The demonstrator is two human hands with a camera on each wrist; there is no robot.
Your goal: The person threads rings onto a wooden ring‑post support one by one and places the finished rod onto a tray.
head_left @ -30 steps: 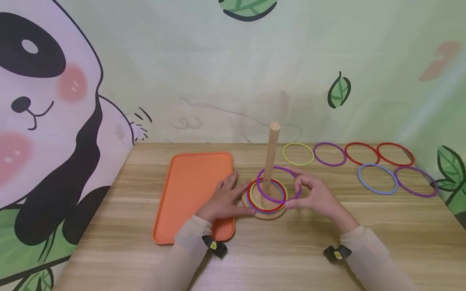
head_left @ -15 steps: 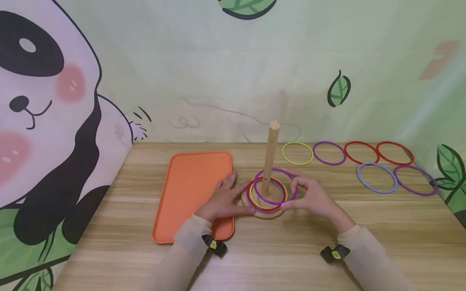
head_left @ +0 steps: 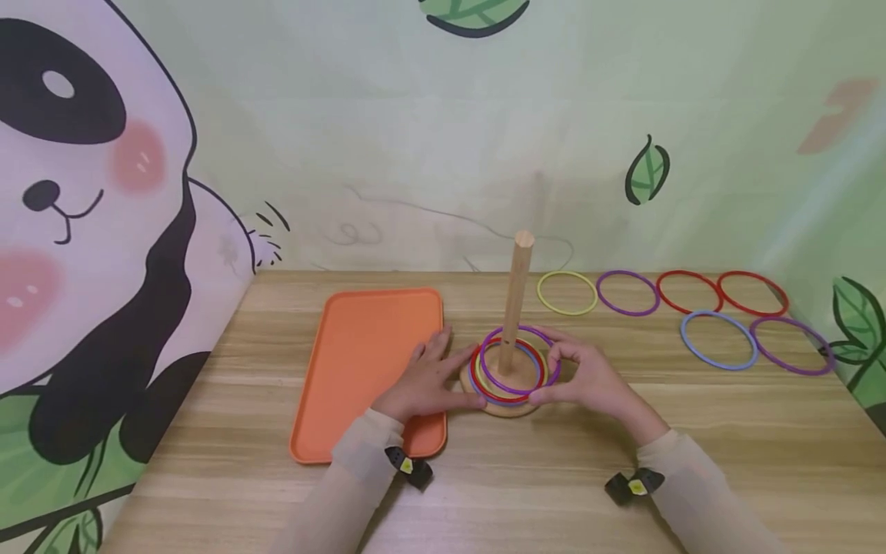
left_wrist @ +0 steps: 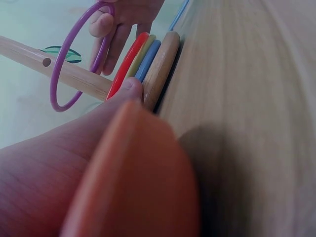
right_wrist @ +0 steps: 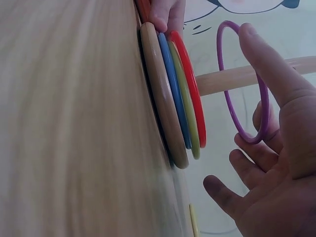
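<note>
An upright wooden peg (head_left: 515, 292) rises from a round wooden base (right_wrist: 160, 89). Stacked around the peg on the base lie a blue ring (right_wrist: 174, 89), a yellow ring (right_wrist: 192, 123) and a red ring (right_wrist: 195, 94) on top. My right hand (head_left: 588, 377) pinches a purple ring (right_wrist: 265, 113) between thumb and fingers; this ring encircles the peg, apart from the stack below. My left hand (head_left: 429, 381) lies with extended fingers between tray and base, its thumb at the base's edge beside the rings. Whether the thumb also touches the rings, I cannot tell.
An orange tray (head_left: 367, 362) stands left of the base, partly under my left hand. At the back right, several loose rings lie flat on the table, among them a yellow ring (head_left: 567, 313) and a blue ring (head_left: 681, 331). A painted backdrop (head_left: 415, 154) borders the table behind.
My right hand has brought the purple ring lower along the peg and a little to the left. The left hand, the tray and the stacked rings have stayed put.
</note>
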